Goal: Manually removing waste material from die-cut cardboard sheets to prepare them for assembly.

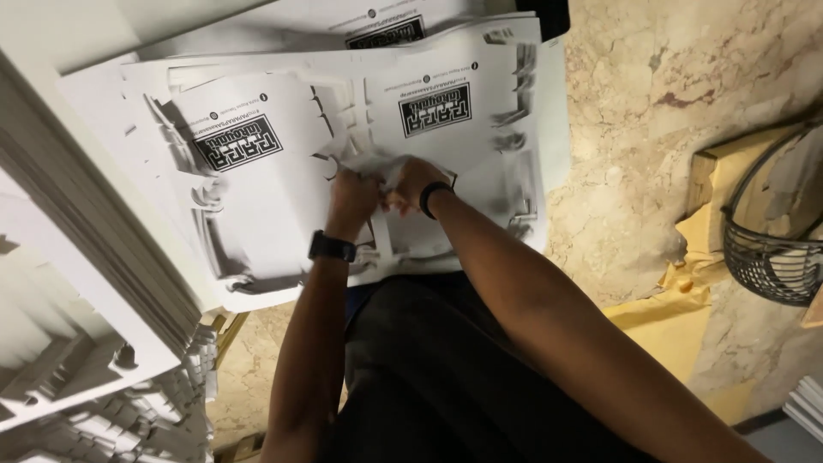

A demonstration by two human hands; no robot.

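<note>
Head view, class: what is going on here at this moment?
A person looks down at both hands working close together on a white die-cut cardboard sheet that tops a spread pile of similar sheets. The left hand and right hand pinch a small piece of card near the sheet's middle. Each wrist carries a dark band. More stacked sheets sit at the left, and a dark wire basket rests on the marble floor at the right.

Head view, steeply down, close
</note>
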